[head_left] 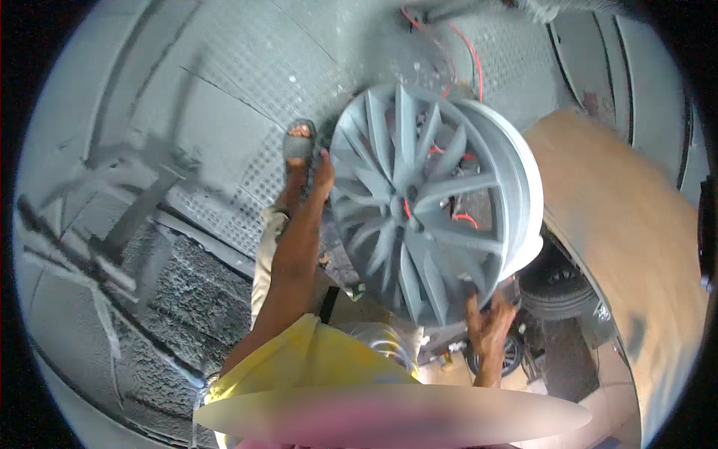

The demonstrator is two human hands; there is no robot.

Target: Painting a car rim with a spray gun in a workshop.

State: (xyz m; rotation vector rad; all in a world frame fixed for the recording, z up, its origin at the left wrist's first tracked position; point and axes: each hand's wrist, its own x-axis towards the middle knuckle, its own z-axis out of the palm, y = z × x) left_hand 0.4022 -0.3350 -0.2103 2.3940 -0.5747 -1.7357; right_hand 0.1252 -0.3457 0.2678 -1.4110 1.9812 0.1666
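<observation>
A grey multi-spoke alloy wheel rim is held up in front of my body, its spoked face tilted toward me and its pale barrel turned to the right. My left hand grips the rim's left edge, with the thumb showing and the other fingers mostly hidden behind it. At the lower right edge, my right hand has its fingers curled around the lip. No tyre is on this rim. Between the spokes, parts of the floor and a red hose show through.
A red hose runs across the dusty grey floor beyond the rim. On the right stands a large brown panel, with a black tyre beside it. Another wheel lies below. A dust-covered metal stand is at left, near a rough grey patch.
</observation>
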